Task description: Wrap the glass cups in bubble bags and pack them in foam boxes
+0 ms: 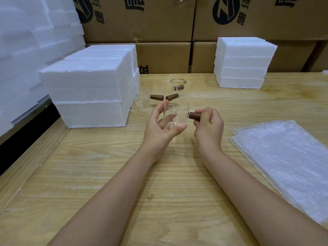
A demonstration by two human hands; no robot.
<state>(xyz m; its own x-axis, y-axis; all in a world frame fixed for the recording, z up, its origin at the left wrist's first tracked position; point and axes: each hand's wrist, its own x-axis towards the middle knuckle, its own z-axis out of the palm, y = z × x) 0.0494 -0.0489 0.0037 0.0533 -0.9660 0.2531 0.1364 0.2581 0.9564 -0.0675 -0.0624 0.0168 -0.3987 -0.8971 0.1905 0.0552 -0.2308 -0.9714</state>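
Note:
A clear glass cup (pixel 177 114) with a brown wooden side handle (pixel 194 115) is held above the wooden table (pixel 106 174). My right hand (pixel 208 125) grips that handle. My left hand (pixel 160 125) cups the glass body, thumb under its base and fingers behind it. Three more glass cups with brown handles stand behind: one at the left (pixel 142 100), one in the middle (pixel 171 97), one further back (pixel 179 87). A stack of bubble bags (pixel 284 157) lies flat at the right.
Stacked white foam boxes (pixel 88 93) stand at the left, with a smaller stack (pixel 243 63) at the back right. More foam pieces (pixel 26 41) pile up at the far left. Brown cardboard cartons (pixel 159 23) form a wall behind the table.

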